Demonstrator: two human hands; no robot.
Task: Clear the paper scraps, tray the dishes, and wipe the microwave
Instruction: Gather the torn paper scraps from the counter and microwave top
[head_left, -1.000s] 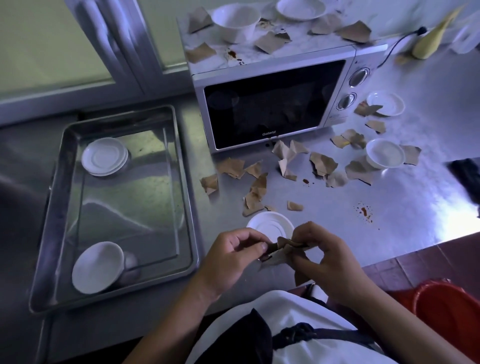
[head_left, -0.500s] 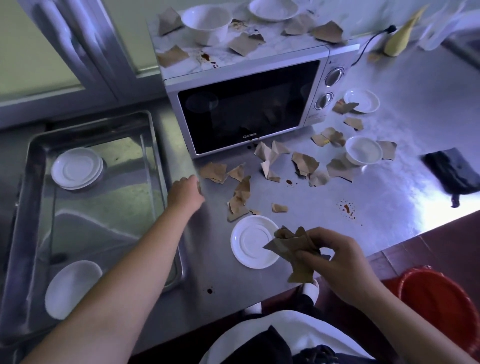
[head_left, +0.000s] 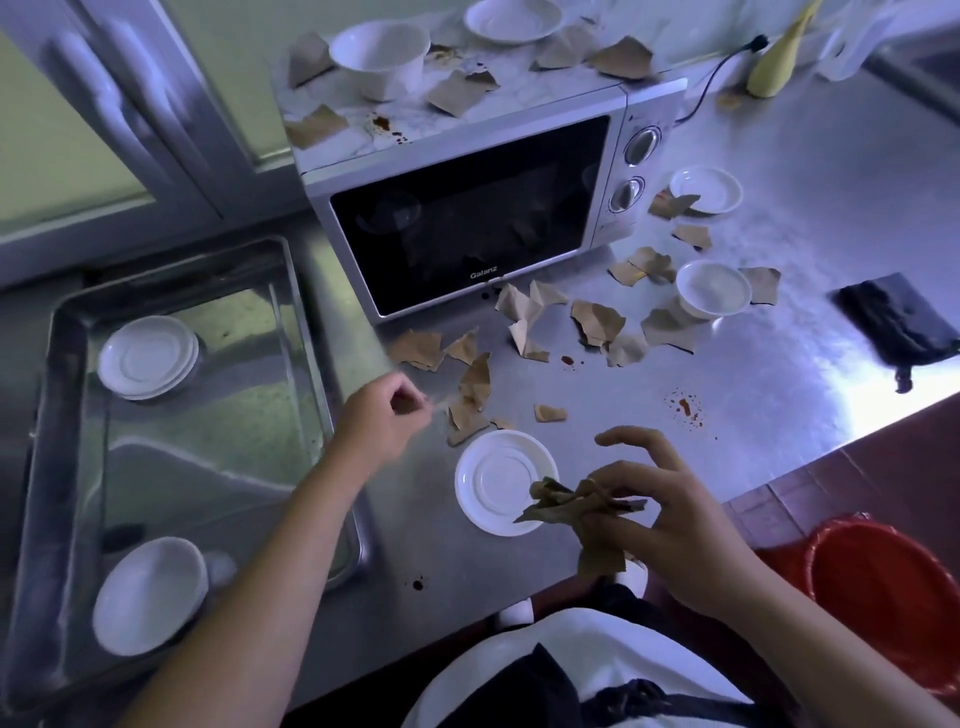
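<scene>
Metal tray (head_left: 57, 374), left end of counter: holds a stack of saucers (head_left: 148, 358) at its far end and one bowl (head_left: 150, 595) at its near end. Red bucket (head_left: 883, 587) on the floor, right: contents cannot be made out.

Microwave (head_left: 467, 223): top carries a deep bowl (head_left: 382, 54), a plate (head_left: 511, 18) and paper scraps (head_left: 460, 91). Loose scraps (head_left: 597, 322) lie on the counter before it.

Right hand (head_left: 660, 514) pinches a wad of scraps (head_left: 576, 501) beside a saucer (head_left: 506, 480), forefinger raised. Left hand (head_left: 382, 415), blurred, curls its fingers on a small scrap (head_left: 402, 402).

Half a second earlier the left hand lay knuckles-up by the tray's edge. The right forefinger was closed on the wad.
</scene>
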